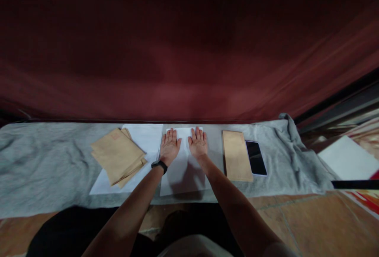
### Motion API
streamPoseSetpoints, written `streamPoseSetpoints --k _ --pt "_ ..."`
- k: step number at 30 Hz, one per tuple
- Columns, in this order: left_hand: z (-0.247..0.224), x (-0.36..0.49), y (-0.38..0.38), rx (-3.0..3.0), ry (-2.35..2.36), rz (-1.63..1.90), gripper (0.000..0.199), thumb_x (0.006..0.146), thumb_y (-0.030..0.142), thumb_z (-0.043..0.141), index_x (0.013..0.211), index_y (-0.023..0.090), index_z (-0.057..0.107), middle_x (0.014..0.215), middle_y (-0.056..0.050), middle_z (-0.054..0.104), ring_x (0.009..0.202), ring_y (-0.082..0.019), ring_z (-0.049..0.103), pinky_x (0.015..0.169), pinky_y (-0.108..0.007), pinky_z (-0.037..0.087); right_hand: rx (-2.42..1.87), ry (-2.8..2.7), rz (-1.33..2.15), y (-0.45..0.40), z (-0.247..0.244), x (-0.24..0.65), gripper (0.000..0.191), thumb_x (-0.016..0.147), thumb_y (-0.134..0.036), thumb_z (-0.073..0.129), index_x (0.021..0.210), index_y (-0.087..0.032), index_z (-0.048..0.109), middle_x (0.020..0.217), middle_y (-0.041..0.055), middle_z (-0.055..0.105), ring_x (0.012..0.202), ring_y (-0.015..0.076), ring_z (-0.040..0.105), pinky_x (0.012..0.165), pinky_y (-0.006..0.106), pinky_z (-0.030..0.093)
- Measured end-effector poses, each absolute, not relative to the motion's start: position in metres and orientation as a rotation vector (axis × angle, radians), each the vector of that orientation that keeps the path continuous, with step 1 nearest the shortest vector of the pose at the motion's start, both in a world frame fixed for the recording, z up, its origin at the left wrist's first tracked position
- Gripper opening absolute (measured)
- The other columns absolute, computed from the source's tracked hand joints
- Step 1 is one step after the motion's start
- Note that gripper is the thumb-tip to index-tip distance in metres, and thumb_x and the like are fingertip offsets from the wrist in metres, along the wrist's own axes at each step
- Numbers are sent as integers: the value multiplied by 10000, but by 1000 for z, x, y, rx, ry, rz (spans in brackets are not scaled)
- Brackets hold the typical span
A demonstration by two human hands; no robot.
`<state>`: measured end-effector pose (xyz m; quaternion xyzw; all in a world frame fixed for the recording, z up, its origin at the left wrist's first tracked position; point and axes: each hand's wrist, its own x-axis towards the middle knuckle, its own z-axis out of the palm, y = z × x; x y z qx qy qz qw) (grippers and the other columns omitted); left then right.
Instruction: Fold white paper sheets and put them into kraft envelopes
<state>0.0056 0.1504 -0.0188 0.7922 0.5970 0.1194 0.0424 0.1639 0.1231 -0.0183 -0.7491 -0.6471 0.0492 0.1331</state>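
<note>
Both palms lie flat on a white sheet of paper [182,176] in front of me. My left hand [170,145], with a black band on its wrist, rests at the sheet's upper left edge, fingers stretched away from me. Over the upper right part of the same sheet lies my right hand [198,143], its fingers also straight. To the left, a loose pile of brown envelopes [117,154] sits on other white paper [149,134]. A neat stack of brown envelopes [237,156] is to the right of my right hand.
A dark-screened phone [256,158] lies beside the right stack. Grey cloth [44,162] covers the long surface, bunched at its right end. A dark red curtain-like backdrop [189,99] rises behind it. Tiled floor [308,217] and a white panel [351,158] show at the right.
</note>
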Motion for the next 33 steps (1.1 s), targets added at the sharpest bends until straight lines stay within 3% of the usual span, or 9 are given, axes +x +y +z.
streamPoseSetpoints --k 15,21,25,29,33 --pt "-19 -43 -6 2724 1636 395 561 1015 368 383 1535 157 403 1583 -144 403 1482 -296 360 1196 -518 333 -2145 -1887 122 123 -17 165 544 1050 -363 358 1552 -154 378 1641 148 287 1504 273 303 1225 480 184" --pt "-15 -50 -23 2788 1573 387 551 1016 385 396 1521 168 432 1582 -131 405 1471 -296 382 1197 -521 331 -2040 -1940 27 83 -15 163 520 1041 -327 404 1515 -115 436 1612 167 350 1468 286 368 1209 474 237" --pt "-14 -52 -27 2834 1507 362 556 1013 406 425 1533 212 412 1603 -97 378 1490 -279 347 1215 -515 289 -1860 -2042 -32 25 -24 157 497 1043 -329 413 1505 -151 457 1584 143 413 1455 290 393 1189 499 279" --pt "-15 -55 -29 2861 1429 312 560 1010 449 440 1534 255 408 1616 -73 360 1508 -273 308 1237 -537 222 -1866 -2025 -78 -21 -27 157 509 1041 -345 420 1521 -177 440 1595 142 387 1460 285 395 1188 487 303" --pt "-16 -58 -32 2841 1412 217 562 1002 465 446 1517 242 437 1608 -89 373 1503 -286 318 1217 -545 267 -1883 -2029 -114 -43 -25 165 518 1047 -358 404 1533 -180 421 1600 143 372 1460 286 397 1194 492 298"
